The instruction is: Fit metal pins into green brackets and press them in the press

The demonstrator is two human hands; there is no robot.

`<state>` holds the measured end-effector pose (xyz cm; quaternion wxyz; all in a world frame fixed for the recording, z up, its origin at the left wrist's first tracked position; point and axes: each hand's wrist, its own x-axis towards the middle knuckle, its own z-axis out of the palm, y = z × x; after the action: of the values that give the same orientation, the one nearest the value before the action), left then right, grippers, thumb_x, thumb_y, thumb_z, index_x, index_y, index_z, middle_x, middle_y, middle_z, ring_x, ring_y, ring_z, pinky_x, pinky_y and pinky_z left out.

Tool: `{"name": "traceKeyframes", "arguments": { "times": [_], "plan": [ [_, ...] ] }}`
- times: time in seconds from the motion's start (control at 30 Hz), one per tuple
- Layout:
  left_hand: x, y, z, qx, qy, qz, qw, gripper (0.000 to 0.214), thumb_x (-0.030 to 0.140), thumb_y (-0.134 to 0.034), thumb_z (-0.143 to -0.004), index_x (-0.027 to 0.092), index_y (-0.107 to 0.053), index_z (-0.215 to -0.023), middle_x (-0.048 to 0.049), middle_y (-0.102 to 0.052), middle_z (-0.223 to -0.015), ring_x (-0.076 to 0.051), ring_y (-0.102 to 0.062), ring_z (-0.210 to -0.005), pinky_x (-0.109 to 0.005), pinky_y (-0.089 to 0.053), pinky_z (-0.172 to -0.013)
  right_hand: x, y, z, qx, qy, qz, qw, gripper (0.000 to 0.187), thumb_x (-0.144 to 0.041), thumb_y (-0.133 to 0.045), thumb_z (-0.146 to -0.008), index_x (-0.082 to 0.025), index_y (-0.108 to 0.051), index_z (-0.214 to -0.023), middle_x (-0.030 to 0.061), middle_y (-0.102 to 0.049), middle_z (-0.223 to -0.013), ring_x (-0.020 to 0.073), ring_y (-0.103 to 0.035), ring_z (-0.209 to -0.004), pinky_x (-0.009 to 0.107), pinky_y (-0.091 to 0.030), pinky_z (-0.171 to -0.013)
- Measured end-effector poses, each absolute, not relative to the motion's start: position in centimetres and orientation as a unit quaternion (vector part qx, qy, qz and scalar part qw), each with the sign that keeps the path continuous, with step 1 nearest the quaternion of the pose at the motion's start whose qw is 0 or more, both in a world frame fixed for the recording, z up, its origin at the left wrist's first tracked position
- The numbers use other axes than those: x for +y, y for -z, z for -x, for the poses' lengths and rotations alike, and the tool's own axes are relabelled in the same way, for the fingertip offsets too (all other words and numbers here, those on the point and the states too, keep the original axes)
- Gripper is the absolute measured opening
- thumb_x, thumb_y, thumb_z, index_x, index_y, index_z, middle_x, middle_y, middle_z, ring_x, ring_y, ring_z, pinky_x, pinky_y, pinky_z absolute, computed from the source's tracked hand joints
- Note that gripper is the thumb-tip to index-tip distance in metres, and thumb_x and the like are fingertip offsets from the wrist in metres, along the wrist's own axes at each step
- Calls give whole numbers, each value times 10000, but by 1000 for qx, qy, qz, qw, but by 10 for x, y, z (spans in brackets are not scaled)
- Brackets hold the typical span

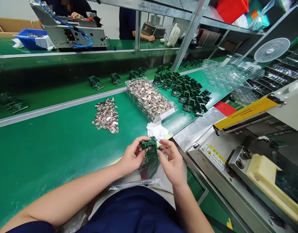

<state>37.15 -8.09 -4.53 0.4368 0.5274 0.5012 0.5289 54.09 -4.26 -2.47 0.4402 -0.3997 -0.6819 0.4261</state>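
Observation:
A green frame-shaped part [151,144], with an open middle and two prongs pointing down, is held up in front of my body. My left hand [132,158] is closed on its left side, the thumb and fingers pinching the edge. At the opposite edge, my right hand [172,161] is curled with thumb and fingertips against the part; whether a small piece is also in those fingers cannot be made out. Just beyond lies a crumpled white cloth [156,130]. A clear tray [149,97] full of small metal connectors and a loose pile of connectors [106,115] sit farther out on the green table.
Many similar green parts [185,87] are heaped right of the tray, and others stand along the conveyor belt [66,76]. A machine [221,155] with a hand-injury warning label is close at my right. Clear plastic trays [228,72] are stacked behind. Co-workers sit across the line.

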Motion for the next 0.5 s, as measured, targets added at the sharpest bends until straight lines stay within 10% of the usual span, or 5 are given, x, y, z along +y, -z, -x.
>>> {"name": "traceKeyframes", "arguments": {
  "times": [0.1, 0.23, 0.5],
  "plan": [
    [-82, 33, -381, 493, -479, -562, 459, 351, 296, -534, -910, 181, -486, -1239, -63, -645, -932, -152, -605, -765, -240, -487, -657, -45, 9, -570, -774, -378, 319, 394, 610, -219, -650, -850, -255, -420, -1414, 120, -498, -1382, 262, -496, -1234, 403, -494, -936],
    [-72, 7, -406, 413, -376, -641, 526, 382, 292, -522, -918, 203, -466, -1285, -89, -668, -1064, -178, -656, -875, -269, -539, -745, -62, -12, -621, -812, -305, 280, 411, 621, -289, -764, -789, -277, -494, -1348, 93, -601, -1276, 268, -559, -1178, 451, -468, -1009],
    [18, -51, -560, 221, -317, -800, 459, 547, 385, -626, -860, 195, -466, -1347, -150, -544, -1386, -289, -527, -1272, -440, -452, -1057, -116, -11, -776, -351, -23, 510, 785, 584, -328, -779, -758, -217, -547, -1282, 99, -562, -1281, 261, -569, -1169, 457, -479, -1001]
  ]
}}
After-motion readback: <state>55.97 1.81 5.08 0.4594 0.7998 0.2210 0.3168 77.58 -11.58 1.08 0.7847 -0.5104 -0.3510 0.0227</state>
